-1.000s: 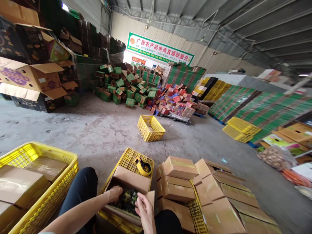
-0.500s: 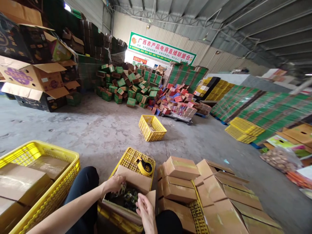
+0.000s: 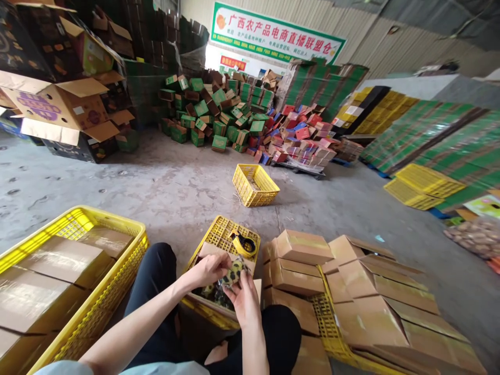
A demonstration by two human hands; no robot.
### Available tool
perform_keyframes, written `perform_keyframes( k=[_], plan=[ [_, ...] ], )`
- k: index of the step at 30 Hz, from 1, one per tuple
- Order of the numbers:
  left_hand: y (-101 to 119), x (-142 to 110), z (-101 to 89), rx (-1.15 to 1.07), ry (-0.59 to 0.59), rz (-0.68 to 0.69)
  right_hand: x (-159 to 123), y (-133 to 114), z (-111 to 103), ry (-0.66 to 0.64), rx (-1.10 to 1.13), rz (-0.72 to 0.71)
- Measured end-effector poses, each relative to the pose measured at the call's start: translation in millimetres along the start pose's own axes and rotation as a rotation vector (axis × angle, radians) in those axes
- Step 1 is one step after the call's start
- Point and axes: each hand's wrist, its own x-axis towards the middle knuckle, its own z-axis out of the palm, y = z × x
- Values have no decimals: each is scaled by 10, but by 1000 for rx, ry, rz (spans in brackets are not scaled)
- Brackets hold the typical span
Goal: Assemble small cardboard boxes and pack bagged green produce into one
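A plastic-wrapped, yellow-green bundle with dark spots (image 3: 233,272) is held up between my two hands; I cannot make out its kind. My left hand (image 3: 212,268) pinches its upper left side. Cupped beneath and to the right, my right hand (image 3: 245,298) has its fingers closed around it. Just below is an open cardboard box (image 3: 257,287), with more dark and yellow-green wrapped pieces (image 3: 219,298) inside, partly hidden by my hands. The box rests on a yellow plastic crate (image 3: 219,229). Behind the box lies a yellow tape dispenser (image 3: 244,244) on the crate.
On my left stands a yellow crate (image 3: 136,230) of taped cardboard boxes (image 3: 66,260). To my right, more boxes (image 3: 302,247) are stacked around another yellow crate (image 3: 321,302). Ahead on the concrete floor sits a yellow basket (image 3: 255,192), with heaped green cartons (image 3: 219,125) behind.
Both hands have come together and lifted the spotted bundle above the box. Earlier, my left hand was reaching into it and my right hand was at its right edge. The view has tilted down.
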Motion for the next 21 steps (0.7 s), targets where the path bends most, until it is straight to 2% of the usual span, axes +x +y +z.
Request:
perform_keyframes(
  k=[4,6,12,14,21],
  plan=[
    [-91,20,39,-373,-41,-70,-15,-57,-14,52,-7,-59],
    [-148,32,55,-512,-13,-108,-35,-82,-31,47,-10,-97],
    [-215,12,153,-589,240,-186,-59,-128,-20,76,-32,-280],
    [-202,-18,190,-605,288,-210,-62,-130,13,76,-15,-321],
    [-53,-111,254,-812,122,-269,-142,-115,113,42,-5,-359]
  ],
)
